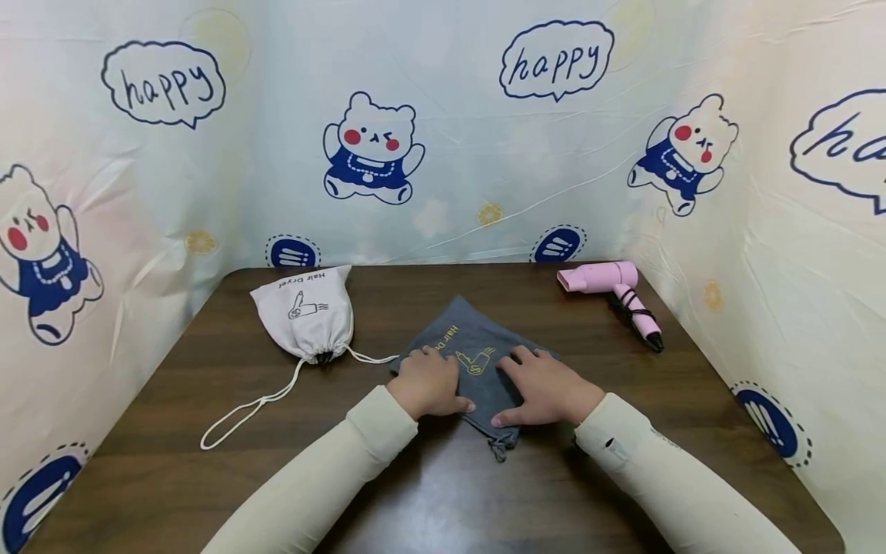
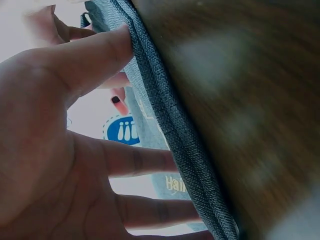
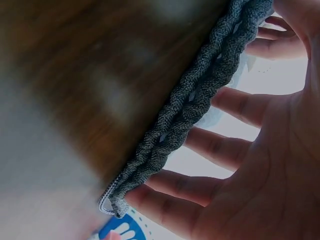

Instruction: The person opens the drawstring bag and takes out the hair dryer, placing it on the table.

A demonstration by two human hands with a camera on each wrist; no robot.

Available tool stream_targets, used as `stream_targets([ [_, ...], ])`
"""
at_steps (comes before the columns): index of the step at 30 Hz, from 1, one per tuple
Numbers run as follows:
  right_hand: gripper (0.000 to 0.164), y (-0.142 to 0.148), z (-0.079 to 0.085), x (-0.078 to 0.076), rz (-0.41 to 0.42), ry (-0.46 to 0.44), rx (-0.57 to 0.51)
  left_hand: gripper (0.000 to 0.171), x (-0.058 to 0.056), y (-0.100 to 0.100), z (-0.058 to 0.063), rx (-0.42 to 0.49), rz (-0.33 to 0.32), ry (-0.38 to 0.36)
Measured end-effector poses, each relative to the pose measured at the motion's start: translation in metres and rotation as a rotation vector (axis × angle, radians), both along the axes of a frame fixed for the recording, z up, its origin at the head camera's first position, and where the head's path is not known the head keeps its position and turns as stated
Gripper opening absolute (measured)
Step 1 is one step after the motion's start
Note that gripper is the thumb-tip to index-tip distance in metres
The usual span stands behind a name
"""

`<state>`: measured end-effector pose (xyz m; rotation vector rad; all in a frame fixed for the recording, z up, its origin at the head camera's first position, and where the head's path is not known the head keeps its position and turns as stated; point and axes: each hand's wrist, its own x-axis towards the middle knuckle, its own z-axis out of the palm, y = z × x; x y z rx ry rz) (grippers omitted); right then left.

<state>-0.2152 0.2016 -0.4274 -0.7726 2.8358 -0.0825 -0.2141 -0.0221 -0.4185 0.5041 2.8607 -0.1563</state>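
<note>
A dark grey cloth drawstring pouch [image 1: 487, 327] with a yellow hair dryer print lies flat at the middle of the table, its corner with the knotted cord end [image 1: 500, 450] towards me. On the pouch's left part rests my left hand [image 1: 431, 382], fingers spread; its lettering is partly covered. My right hand [image 1: 549, 387] lies on the right part, fingers apart and thumb near the cord corner. In the left wrist view a folded cloth edge [image 2: 165, 110] runs under the fingertips. The right wrist view shows the gathered edge [image 3: 185, 100] beside straight fingers.
To the left lies a white drawstring pouch [image 1: 325, 319] marked "Hair Dryer", its white cord [image 1: 266, 398] trailing over the brown table [image 1: 201, 362]. A pink hair dryer [image 1: 595, 277] with its black cord wound round the handle lies at the back right. Printed curtains [image 1: 450, 138] surround the table.
</note>
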Motion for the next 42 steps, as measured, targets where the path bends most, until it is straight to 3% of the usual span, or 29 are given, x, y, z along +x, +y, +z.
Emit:
stream_targets([
  [18, 0.1, 0.028, 0.0, 0.0, -0.053, -0.011, -0.003, 0.095, -0.013, 0.034, -0.001, -0.021, -0.008, -0.069],
  [35, 0.102, 0.054, -0.002, -0.001, -0.11, -0.029, -0.003, 0.094, -0.023, 0.057, -0.002, 0.01, -0.057, -0.059],
  [42, 0.101, 0.061, -0.002, -0.004, -0.121, -0.027, -0.006, 0.089, -0.026, 0.063, 0.003, 0.037, -0.082, -0.053],
])
